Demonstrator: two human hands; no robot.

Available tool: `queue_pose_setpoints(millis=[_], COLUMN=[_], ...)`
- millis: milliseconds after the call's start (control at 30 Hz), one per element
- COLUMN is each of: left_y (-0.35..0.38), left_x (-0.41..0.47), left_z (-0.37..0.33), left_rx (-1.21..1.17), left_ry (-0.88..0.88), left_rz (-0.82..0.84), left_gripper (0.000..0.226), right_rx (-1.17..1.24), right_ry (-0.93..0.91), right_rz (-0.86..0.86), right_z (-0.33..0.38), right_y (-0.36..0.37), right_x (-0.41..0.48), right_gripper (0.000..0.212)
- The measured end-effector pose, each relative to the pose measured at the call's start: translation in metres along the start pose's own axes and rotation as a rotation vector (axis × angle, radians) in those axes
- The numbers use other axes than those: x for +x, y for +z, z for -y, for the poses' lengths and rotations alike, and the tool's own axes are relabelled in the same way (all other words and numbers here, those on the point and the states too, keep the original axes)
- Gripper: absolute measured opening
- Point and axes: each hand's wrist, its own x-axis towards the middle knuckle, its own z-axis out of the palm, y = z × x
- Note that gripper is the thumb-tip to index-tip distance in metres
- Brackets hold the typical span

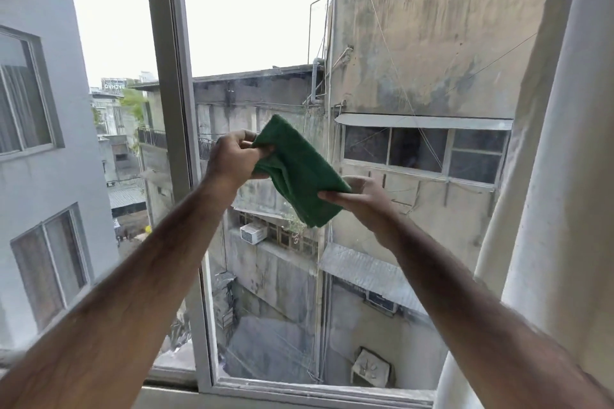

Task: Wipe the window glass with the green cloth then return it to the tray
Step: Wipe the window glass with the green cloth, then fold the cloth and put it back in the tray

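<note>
Both hands are gripping the green cloth up in front of the window glass, its long axis slanting from upper left down to lower right. The left hand is pinching the top corner; the right hand is clamping the lower edge. A grey window frame is standing left of it, a pale curtain hanging right. Outside, stained concrete buildings; a distant rooftop sign is too small to read.
</note>
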Motion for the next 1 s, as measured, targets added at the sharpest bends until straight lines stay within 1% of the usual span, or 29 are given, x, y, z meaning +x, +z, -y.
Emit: queue_pose_setpoints(millis=[33,100,133,200,300,433,467,567,667,767,867,1000], left_y=[-0.005,-0.014,-0.016,-0.017,-0.014,-0.013,-0.012,-0.009,-0.006,-0.007,-0.011,-0.016], left_x=[-0.006,-0.022,-0.032,-0.052,-0.088,-0.135,-0.145,-0.176,-0.212,-0.249,-0.287,-0.34], left_z=[0.01,0.034,0.045,0.069,0.104,0.156,0.169,0.21,0.26,0.307,0.359,0.428], left_rx=[-0.063,-0.141,-0.175,-0.243,-0.273,-0.216,-0.219,-0.214,-0.207,-0.171,-0.101,-0.044], left_ry=[-0.055,-0.138,-0.168,-0.232,-0.348,-0.451,-0.477,-0.556,-0.639,-0.715,-0.781,-0.894], left_rz=[0.028,0.088,0.119,0.167,0.212,0.284,0.291,0.309,0.313,0.311,0.322,0.357], left_gripper=[0.022,0.023,0.023,0.022,0.022,0.019,0.019,0.02,0.019,0.017,0.017,0.018], right_rx=[0.127,0.358,0.431,0.506,0.511,0.471,0.459,0.469,0.484,0.47,0.446,0.42], right_ry=[0.034,0.136,0.18,0.248,0.318,0.414,0.436,0.525,0.62,0.722,0.807,0.916], right_rz=[-0.016,-0.05,-0.068,-0.089,-0.109,-0.121,-0.124,-0.157,-0.202,-0.177,-0.142,-0.173], right_z=[-0.004,-0.012,-0.018,-0.034,-0.06,-0.108,-0.119,-0.158,-0.204,-0.248,-0.295,-0.358], right_y=[0.001,0.007,0.011,0.018,0.027,0.042,0.046,0.062,0.083,0.104,0.128,0.165], right_x=[-0.005,-0.017,-0.023,-0.036,-0.062,-0.1,-0.11,-0.143,-0.179,-0.219,-0.263,-0.326], right_gripper=[0.026,0.03,0.032,0.026,0.018,0.03,0.03,0.019,0.017,0.012,0.013,0.022])
